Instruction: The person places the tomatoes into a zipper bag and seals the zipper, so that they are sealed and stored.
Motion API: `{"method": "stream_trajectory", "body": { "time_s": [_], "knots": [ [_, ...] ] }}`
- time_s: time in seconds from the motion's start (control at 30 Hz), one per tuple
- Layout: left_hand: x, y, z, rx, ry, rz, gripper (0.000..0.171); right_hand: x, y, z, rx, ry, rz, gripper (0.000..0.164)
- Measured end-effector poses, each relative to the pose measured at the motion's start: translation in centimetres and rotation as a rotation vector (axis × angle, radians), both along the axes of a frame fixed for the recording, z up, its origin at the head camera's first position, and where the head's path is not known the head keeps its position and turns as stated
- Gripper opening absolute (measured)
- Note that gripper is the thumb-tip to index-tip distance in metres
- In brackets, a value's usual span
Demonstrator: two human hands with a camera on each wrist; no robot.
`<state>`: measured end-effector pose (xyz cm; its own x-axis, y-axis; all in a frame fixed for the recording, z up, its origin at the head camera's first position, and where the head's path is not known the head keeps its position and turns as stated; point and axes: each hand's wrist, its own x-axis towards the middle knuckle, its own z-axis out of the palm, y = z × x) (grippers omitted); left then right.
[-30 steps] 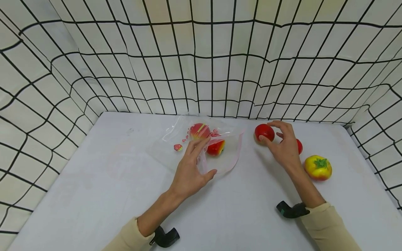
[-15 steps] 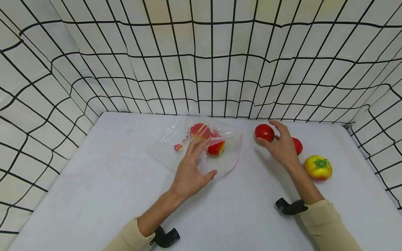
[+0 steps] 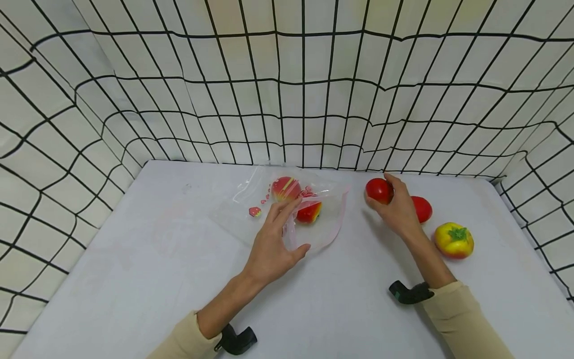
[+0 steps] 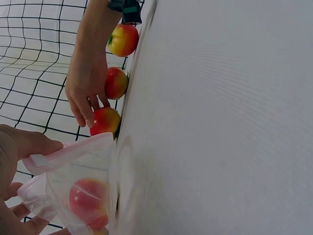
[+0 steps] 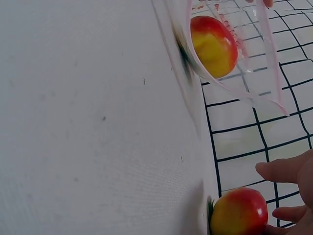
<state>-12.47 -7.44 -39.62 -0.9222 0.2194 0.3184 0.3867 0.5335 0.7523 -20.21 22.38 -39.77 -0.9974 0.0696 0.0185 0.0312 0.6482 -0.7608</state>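
My left hand point(image 3: 272, 249) holds the pink-edged mouth of a clear zip bag point(image 3: 332, 224), the film passing between its thumb and fingers in the left wrist view. Two red-and-yellow fruits lie within the bag's outline: one point(image 3: 286, 188) farther back under the printed film, the other point(image 3: 308, 213) near the mouth. At the right, my right hand point(image 3: 398, 212) reaches round a round red fruit point(image 3: 377, 190) that rests on the table. In the right wrist view this fruit point(image 5: 239, 211) shows a green leafy end, and a gap separates it from the thumb.
A second red fruit point(image 3: 421, 208) lies just behind the right hand. A yellow fruit point(image 3: 454, 240) with a green leafy top is beside the right forearm. Black netting point(image 3: 302, 82) borders the white table point(image 3: 148, 259) at the back and both sides. Each wrist carries a black camera mount.
My right hand has shifted slightly left and its fingers have come in closer round the red fruit, uncovering more of the one behind. The left hand and bag stay put.
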Motion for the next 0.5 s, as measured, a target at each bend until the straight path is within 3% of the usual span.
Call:
{"method": "stream_trajectory", "body": {
  "time_s": [0.5],
  "knots": [
    [0.03,0.23,-0.10,-0.007,0.006,-0.003,0.096,-0.11,0.21,-0.96,0.019,-0.026,0.071,0.084]
  ]
}}
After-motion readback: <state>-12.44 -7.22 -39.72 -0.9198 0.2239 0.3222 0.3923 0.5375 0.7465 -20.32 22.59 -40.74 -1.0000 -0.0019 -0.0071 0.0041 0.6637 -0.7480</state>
